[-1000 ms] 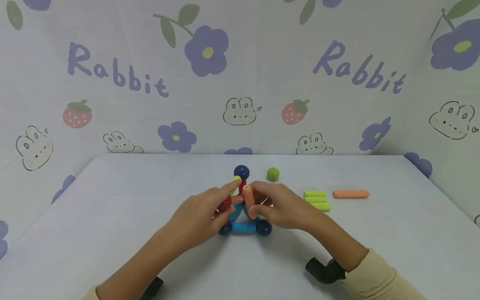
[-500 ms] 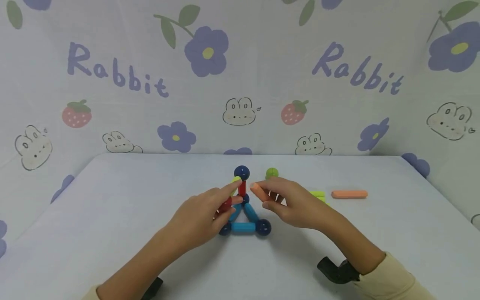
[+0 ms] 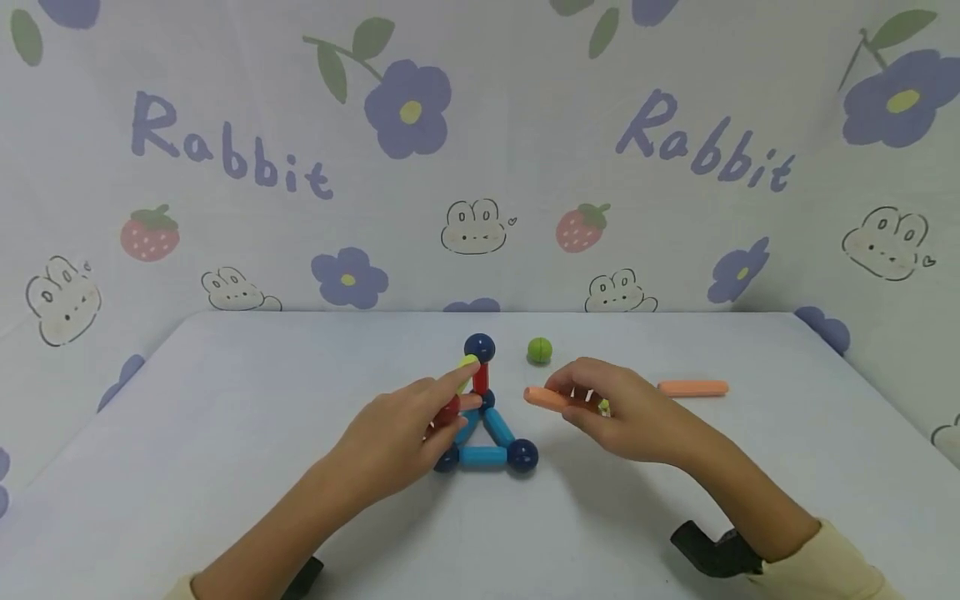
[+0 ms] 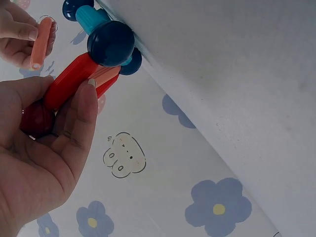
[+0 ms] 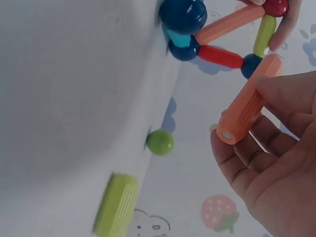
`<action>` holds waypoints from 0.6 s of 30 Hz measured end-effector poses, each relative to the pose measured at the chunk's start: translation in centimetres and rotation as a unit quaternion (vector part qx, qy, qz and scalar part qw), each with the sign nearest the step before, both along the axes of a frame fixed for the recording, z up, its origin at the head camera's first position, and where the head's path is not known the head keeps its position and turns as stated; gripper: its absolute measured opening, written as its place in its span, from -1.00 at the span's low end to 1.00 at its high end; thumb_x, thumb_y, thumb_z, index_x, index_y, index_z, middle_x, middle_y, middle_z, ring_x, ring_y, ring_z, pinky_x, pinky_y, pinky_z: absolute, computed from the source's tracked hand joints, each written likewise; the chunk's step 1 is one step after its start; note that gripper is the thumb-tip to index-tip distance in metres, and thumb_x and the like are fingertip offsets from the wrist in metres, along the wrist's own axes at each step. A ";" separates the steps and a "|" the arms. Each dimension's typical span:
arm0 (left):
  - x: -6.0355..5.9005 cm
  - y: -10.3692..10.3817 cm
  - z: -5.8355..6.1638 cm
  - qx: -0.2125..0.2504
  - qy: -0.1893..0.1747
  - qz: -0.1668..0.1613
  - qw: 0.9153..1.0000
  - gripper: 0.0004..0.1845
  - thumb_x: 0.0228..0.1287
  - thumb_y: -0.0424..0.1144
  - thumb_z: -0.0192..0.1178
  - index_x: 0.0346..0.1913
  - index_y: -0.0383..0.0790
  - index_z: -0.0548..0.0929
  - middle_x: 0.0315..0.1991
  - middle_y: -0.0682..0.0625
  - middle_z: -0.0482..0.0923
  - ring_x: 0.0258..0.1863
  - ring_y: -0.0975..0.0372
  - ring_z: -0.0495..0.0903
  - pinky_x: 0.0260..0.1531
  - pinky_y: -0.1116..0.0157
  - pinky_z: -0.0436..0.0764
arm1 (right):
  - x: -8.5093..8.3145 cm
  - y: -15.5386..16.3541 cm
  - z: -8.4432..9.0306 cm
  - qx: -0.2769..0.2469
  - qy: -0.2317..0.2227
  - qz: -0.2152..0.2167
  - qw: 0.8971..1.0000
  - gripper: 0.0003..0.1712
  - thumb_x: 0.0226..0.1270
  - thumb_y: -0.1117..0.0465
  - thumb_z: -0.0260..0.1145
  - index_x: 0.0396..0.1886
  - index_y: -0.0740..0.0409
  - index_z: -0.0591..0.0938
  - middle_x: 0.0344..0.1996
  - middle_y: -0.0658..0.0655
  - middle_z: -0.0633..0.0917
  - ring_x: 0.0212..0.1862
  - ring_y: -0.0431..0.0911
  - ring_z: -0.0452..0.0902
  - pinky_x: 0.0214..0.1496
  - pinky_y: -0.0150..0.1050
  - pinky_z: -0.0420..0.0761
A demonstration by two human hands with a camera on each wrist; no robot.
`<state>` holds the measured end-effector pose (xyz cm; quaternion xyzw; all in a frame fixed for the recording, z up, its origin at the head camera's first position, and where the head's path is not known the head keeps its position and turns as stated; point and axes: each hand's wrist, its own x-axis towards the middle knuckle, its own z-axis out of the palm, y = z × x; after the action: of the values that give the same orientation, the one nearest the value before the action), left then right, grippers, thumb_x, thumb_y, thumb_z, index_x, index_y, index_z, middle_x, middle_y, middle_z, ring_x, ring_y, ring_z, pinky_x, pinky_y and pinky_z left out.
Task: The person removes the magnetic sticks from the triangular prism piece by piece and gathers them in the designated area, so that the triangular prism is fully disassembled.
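A frame of magnetic rods and balls stands mid-table. Its base has blue rods (image 3: 482,456) and dark blue balls (image 3: 522,456); a red rod (image 3: 481,380) rises to a raised dark blue ball (image 3: 480,348). My left hand (image 3: 405,429) holds the frame by a red ball (image 4: 37,120), thumb and fingers curled round it. In the right wrist view, an orange rod (image 5: 229,24) and a lime rod (image 5: 265,35) meet at that ball. Right of the frame, apart from it, my right hand (image 3: 633,412) pinches a loose orange rod (image 3: 545,398) between thumb and fingers.
Behind the right hand lies a green ball (image 3: 539,350). Another orange rod (image 3: 693,388) rests on the table at right. Lime rods are mostly hidden by the right hand; one lime rod (image 5: 117,205) shows in the right wrist view. A printed curtain (image 3: 510,167) backs the table.
My right hand has moved right, away from the frame, with the orange rod, which has turned from near upright to nearly level. The left hand keeps its hold on the red ball.
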<state>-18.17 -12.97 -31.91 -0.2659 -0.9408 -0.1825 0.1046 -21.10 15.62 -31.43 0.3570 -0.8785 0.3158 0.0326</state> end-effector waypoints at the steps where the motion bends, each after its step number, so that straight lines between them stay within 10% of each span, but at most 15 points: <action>1: 0.0 0.0 0.0 0.000 0.000 0.001 1.000 -0.30 0.31 -0.21 0.36 0.49 -0.02 0.37 -0.33 0.09 0.54 -0.40 0.28 0.46 -0.38 0.38 0.54 | 0.0 0.3 0.0 0.002 0.008 -0.003 1.000 -0.68 0.33 0.45 0.33 0.03 0.09 0.66 -0.18 -0.08 0.65 -0.20 -0.15 0.54 -0.14 -0.23 0.63; 18: 0.0 -0.1 -0.2 0.008 0.008 0.001 1.000 -0.32 0.29 -0.22 0.38 0.46 -0.05 0.41 -0.32 0.05 0.56 -0.39 0.28 0.49 -0.38 0.40 0.56 | -0.7 8.5 -0.3 0.079 0.036 -0.108 0.990 -0.76 0.25 0.43 0.41 -0.10 0.17 0.71 -0.23 -0.07 0.69 -0.22 -0.13 0.54 -0.18 -0.22 0.61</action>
<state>-18.20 -13.05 -32.08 -0.2655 -0.9387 -0.1877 0.1145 -21.81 24.16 -31.74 0.2726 -0.9324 0.2268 0.0700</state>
